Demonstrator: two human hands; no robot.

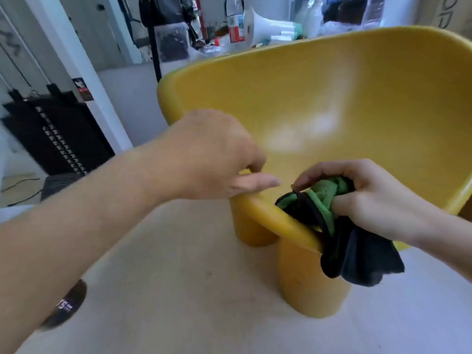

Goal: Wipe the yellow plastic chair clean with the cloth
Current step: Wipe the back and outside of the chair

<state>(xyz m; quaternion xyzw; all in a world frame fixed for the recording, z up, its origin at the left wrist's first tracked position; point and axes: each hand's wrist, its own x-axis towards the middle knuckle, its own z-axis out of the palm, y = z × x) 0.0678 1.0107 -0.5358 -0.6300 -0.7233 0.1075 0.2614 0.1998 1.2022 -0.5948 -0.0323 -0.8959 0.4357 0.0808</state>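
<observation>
The yellow chair (332,106) is standing on a pale surface (178,290), its curved seat facing the camera and two thick legs showing below the front rim. The left hand (217,154) is gripping that front rim, fingers curled over the edge and thumb lying straight along it. The right hand (367,195) is bunching the green and black cloth (332,226), fingers clamped tight round it, pressing it onto the rim just beside the left hand, with the loose end hanging over the front leg. A white megaphone (265,25) is sitting behind the chair.
</observation>
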